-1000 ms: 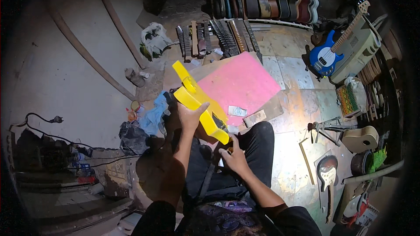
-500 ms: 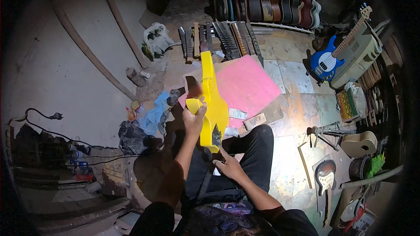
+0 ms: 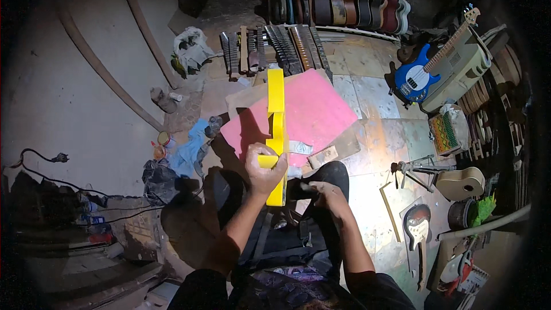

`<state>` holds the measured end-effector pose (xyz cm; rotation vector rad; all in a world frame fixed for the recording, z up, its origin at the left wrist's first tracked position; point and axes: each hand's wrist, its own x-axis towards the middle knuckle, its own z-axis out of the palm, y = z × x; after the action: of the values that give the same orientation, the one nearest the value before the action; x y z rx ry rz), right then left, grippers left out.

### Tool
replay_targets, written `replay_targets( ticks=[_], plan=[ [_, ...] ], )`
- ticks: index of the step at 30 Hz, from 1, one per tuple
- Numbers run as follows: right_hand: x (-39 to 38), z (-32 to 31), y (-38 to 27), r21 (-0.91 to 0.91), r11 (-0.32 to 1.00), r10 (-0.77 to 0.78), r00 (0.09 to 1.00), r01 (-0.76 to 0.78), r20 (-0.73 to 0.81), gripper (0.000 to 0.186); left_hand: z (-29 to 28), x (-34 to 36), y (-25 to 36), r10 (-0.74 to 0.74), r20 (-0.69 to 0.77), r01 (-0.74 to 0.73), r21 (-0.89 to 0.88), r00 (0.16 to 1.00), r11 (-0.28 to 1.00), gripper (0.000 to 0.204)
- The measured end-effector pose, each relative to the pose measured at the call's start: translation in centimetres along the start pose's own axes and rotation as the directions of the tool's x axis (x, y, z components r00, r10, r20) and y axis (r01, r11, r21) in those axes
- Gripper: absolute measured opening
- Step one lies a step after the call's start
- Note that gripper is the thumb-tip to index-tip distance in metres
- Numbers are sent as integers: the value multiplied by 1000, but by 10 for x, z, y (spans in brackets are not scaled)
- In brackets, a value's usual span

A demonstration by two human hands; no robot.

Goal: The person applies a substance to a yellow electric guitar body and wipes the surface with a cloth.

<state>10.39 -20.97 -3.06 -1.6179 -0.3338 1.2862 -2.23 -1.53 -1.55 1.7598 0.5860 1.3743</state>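
Note:
A bright yellow guitar body (image 3: 276, 95) stands edge-on to me above my lap, its narrow side facing up. My left hand (image 3: 265, 171) is closed around a projecting part of it, near the lower half. To the right of the body, apart from it, my right hand (image 3: 333, 200) hovers over my right thigh with its fingers curled. Something small and greyish shows at its fingertips, too blurred to name. The broad faces of the body are mostly hidden at this angle.
A pink sheet (image 3: 315, 100) lies on the floor ahead, with a small white packet (image 3: 301, 147) on it. Guitar necks (image 3: 281, 46) lie beyond, before a row of guitars (image 3: 350, 3). On the right are a blue bass (image 3: 418, 77) and an acoustic guitar body (image 3: 461, 183).
The yellow guitar body has turned from showing its broad face to edge-on. My right hand has left its lower end and moved right and up. The left hand keeps hold.

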Motion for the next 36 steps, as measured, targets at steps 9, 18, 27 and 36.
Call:
replay_targets(
  ticks=[9, 18, 27, 36],
  plan=[
    [13, 8, 12, 250, 964, -77, 995, 90, -64, 33, -7, -12, 6, 153, 152, -147, -47, 977, 988, 31],
    [17, -2, 5, 86, 958, -259, 954, 274, -149, 22, -21, -11, 0, 193, 228, -170, -117, 954, 978, 29],
    [5, 12, 0, 71, 949, -289, 936, 308, -198, 13, -17, -40, 9, -60, -138, 65, 29, 989, 997, 31],
    [-5, 9, 7, -37, 936, -351, 924, 349, -153, 6, -11, -15, -29, 245, -100, -258, -149, 964, 954, 26]
  ],
)
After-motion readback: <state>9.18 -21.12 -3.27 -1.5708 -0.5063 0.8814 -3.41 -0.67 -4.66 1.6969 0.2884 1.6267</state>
